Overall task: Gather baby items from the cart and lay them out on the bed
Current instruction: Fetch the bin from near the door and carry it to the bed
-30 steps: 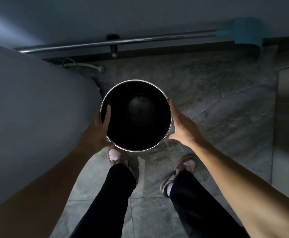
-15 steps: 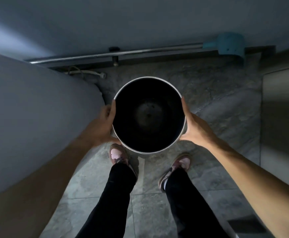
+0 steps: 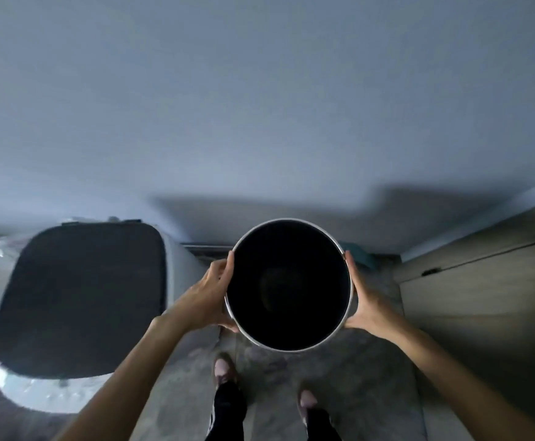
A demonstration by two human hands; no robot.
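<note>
Both hands hold a round bin (image 3: 288,284) between them, above the floor (image 3: 371,377) and in front of the person's legs. The left hand (image 3: 210,296) grips its left side, fingers curled along the metal rim and wall; the right hand (image 3: 366,300) presses the right side, fingers curved against the wall and the thumb up by the rim. The bin's mouth faces the camera — inside it is all dark, and what it holds cannot be told. Two shoes (image 3: 224,370) stand on the floor below it. To the left sits a dark, rounded-square lid (image 3: 81,297) on a pale body — blurred. A grey wall (image 3: 259,106) fills the upper half; a cabinet door (image 3: 482,297) stands at right.
</note>
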